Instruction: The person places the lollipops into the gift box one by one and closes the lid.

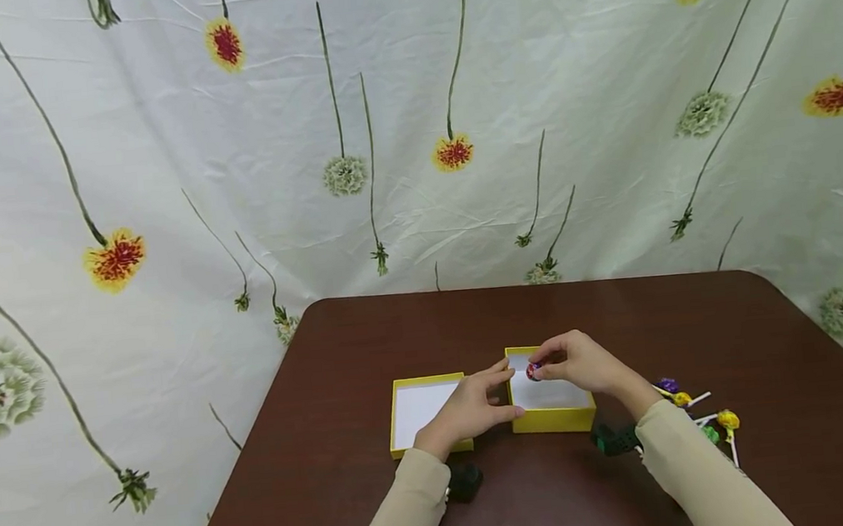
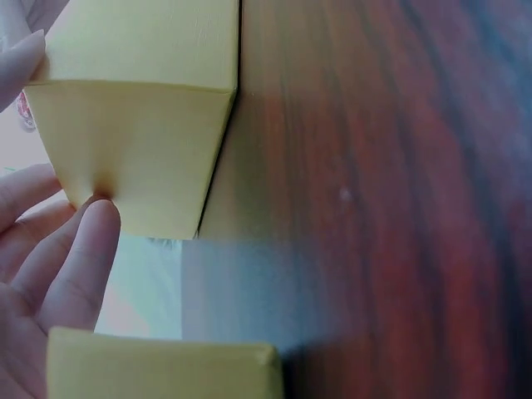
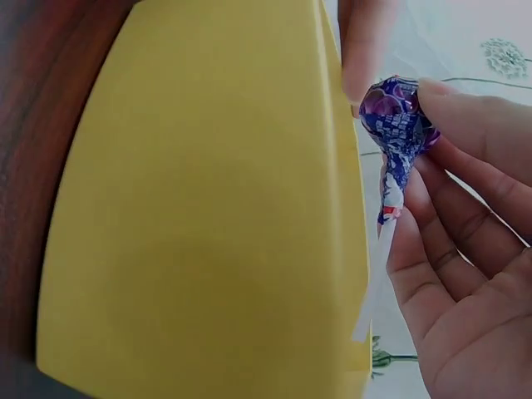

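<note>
My right hand pinches a lollipop in a blue and purple wrapper between thumb and fingers. It hangs over the open yellow box, whose inside is white. In the right wrist view the white stick slants down beside the box's rim. My left hand holds the box at its left side. There, in the left wrist view, fingertips press the outer wall, while other fingers reach the rim. Left of the box lies the yellow lid, white side up, partly behind my left hand.
Several wrapped lollipops lie loose on the brown table by my right forearm, among them a purple one, a yellow one and a green one. A flower-printed cloth hangs behind the table.
</note>
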Available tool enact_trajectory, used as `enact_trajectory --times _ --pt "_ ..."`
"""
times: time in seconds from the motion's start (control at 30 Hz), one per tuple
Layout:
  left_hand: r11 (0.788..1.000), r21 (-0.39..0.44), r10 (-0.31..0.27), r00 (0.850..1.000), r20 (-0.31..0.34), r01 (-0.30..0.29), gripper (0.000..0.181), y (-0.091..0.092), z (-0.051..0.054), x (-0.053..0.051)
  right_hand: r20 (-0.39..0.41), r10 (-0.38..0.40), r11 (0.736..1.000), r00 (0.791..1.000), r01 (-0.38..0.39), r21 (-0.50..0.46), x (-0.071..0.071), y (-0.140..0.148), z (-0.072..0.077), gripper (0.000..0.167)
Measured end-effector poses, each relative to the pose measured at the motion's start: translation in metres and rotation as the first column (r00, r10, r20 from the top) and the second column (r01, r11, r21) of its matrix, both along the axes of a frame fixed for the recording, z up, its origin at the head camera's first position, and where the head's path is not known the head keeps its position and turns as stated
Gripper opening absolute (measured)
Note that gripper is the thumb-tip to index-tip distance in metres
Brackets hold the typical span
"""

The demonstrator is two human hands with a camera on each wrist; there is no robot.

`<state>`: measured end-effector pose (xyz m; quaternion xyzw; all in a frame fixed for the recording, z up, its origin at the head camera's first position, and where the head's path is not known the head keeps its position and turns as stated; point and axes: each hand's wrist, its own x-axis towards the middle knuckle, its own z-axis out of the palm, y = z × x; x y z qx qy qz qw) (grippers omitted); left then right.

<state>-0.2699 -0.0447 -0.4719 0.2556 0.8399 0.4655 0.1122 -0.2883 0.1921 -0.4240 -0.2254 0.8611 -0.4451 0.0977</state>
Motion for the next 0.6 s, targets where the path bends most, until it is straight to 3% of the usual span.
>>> enact_trajectory --times 0.17,0.6 --pt "1.000 -0.007 0.005 1.000 -0.006 -0.005 0.068 0.001 0.001 0.000 0.018 0.025 1.000 1.000 -0.025 -0.017 -0.001 -0.003 -0.006 0.019" --pt "0.999 0.033 0.003 1.000 0.010 -0.003 0.071 0.000 0.000 0.001 0.008 0.092 0.995 0.996 -0.092 0.047 0.003 -0.018 -0.015 0.014"
